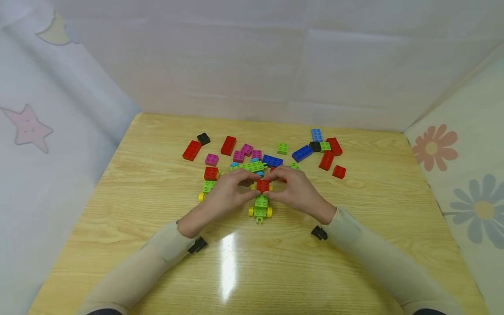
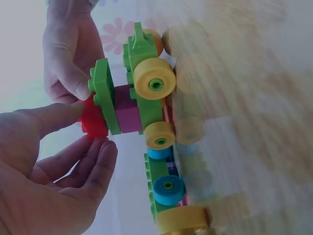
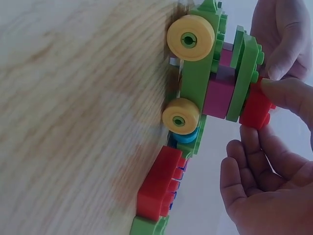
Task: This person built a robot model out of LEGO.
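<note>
The left hand (image 1: 226, 191) and right hand (image 1: 296, 191) pinch one red brick (image 1: 263, 186) from opposite sides, probably to keep it square against the green plate (image 2: 108, 98) beneath. A magenta brick (image 2: 128, 110) spaces that plate above a green wheeled base (image 1: 260, 213), which stands on yellow wheels (image 1: 269, 212), its hitch toward the near edge, midway between the table's (image 1: 283, 271) side edges. Another wheeled vehicle (image 1: 209, 187) stands toward the left edge. Beyond, pink bricks (image 1: 238, 156) and blue bricks (image 1: 302, 153) lie toward the far edge, seemingly kept within reach.
</note>
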